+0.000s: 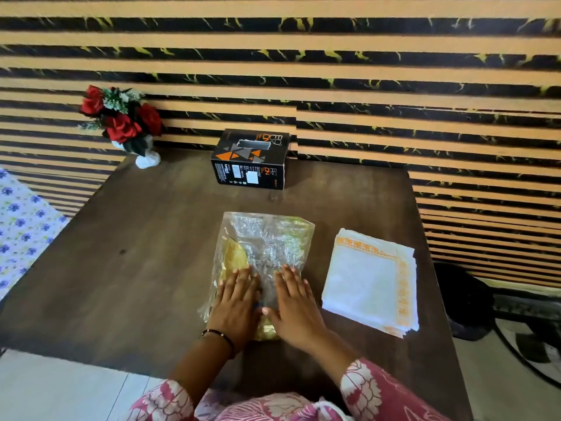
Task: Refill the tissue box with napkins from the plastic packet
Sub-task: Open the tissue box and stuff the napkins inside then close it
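A clear, crinkled plastic packet with gold patches lies flat in the middle of the dark wooden table. My left hand and my right hand rest palm down, side by side, on its near end, fingers spread and flat. A stack of white napkins with orange borders sits on the table just right of the packet, outside it. The black tissue box with orange triangles stands at the far edge near the wall, its top slot showing no tissue.
A white vase of red roses stands at the table's far left corner. A striped orange-and-black wall runs behind. A floral cloth lies to the left, and a dark object and fan sit on the floor to the right.
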The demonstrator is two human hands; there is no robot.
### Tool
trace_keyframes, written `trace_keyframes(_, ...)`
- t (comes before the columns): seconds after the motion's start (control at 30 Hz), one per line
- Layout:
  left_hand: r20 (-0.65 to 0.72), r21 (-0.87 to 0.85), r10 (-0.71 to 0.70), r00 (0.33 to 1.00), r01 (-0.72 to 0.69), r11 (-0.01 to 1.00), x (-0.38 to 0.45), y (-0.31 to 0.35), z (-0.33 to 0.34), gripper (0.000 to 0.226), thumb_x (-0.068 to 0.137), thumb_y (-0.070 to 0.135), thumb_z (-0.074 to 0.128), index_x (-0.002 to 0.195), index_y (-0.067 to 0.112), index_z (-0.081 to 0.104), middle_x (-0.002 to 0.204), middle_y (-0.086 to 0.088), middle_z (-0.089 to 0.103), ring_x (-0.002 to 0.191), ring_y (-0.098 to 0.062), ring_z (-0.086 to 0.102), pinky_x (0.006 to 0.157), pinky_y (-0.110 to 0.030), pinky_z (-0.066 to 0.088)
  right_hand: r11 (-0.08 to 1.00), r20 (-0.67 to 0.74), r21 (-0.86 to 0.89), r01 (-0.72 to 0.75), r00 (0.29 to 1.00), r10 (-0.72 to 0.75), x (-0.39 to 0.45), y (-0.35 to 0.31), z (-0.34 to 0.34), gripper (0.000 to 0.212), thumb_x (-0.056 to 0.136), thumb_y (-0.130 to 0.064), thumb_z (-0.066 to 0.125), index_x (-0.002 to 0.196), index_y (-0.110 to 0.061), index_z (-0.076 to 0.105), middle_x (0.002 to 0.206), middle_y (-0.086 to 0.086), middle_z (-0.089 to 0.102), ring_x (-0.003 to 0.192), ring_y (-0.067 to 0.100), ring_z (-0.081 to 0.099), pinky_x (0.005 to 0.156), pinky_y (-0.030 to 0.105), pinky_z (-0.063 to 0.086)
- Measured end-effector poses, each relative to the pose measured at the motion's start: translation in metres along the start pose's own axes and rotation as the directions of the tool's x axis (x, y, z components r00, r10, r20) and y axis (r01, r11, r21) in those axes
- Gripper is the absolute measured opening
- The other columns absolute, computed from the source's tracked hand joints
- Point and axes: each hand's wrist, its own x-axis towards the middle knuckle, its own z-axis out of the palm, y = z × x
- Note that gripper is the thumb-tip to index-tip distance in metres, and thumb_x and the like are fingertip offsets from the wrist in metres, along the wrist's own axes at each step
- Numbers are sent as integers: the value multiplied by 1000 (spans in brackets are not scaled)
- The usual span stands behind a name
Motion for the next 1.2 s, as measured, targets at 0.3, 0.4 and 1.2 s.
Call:
trace_keyframes(0.3, 225, -60, 4, 974, 9, 998, -4, -36, 27, 83, 72, 62, 35, 143, 21, 22, 130, -3, 59, 114, -21, 59, 106, -35, 3, 976, 45, -207, -68, 996, 79, -1, -8, 33, 72, 78, -58, 39, 136, -16, 42, 141, 5, 49, 133, 20, 27, 110, 40, 2)
trace_keyframes(0.4, 190, -61, 48, 981, -37, 997, 0, -66, 24, 77, 74, 63, 33, 140, 23, 33, 130, -2, 58, 119, -22, 56, 106, -35, 6, 972, 51, -211, -102, 992, 115, 17, -35, 38, 73, 77, -59, 39, 138, -17, 40, 143, 4, 47, 135, 19, 28, 110, 41, 2)
trace_keyframes(1.2, 210, -146, 52, 976, -21, 989, 21, -345, -9, 68, 92, 40, 42, 146, 29, 3, 158, 0, 1, 144, -24, 5, 117, -41, 12, 979, 139, 199, 37, 988, -65, 169, -252, 73, 71, 84, -14, 61, 146, -16, 26, 159, 4, 5, 146, 19, 1, 116, 28, 1)
